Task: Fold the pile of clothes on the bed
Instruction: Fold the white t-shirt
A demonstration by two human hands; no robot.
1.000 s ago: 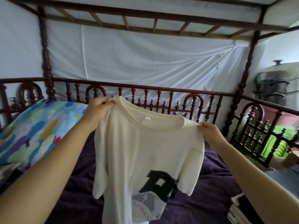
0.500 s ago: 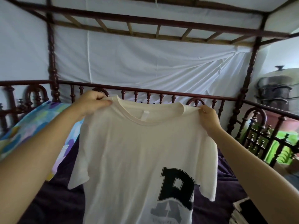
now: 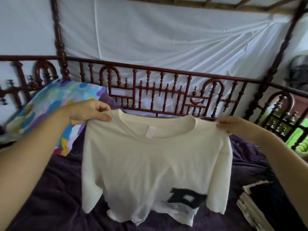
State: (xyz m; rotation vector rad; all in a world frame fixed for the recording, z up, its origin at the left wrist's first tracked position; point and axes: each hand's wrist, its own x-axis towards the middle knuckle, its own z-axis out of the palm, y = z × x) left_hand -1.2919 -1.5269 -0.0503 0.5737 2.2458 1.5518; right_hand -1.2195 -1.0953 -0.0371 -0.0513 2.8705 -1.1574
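Note:
A cream T-shirt [image 3: 150, 164] with a black letter print near its hem hangs spread out in front of me. My left hand [image 3: 86, 111] pinches its left shoulder, and my right hand [image 3: 231, 124] pinches its right shoulder. The shirt's lower edge touches the dark purple bed cover [image 3: 50, 197], while the collar and shoulders are held up above it. Both sleeves hang down at the sides.
A colourful pillow [image 3: 50, 105] lies at the left by the carved dark wooden bed rail [image 3: 166, 90]. White cloth hangs behind the rail. Folded black and white clothes [image 3: 260, 202] are stacked on the bed at the right.
Both hands have come down with the shirt, and its hem now reaches the bed cover. The camera view has tilted downward.

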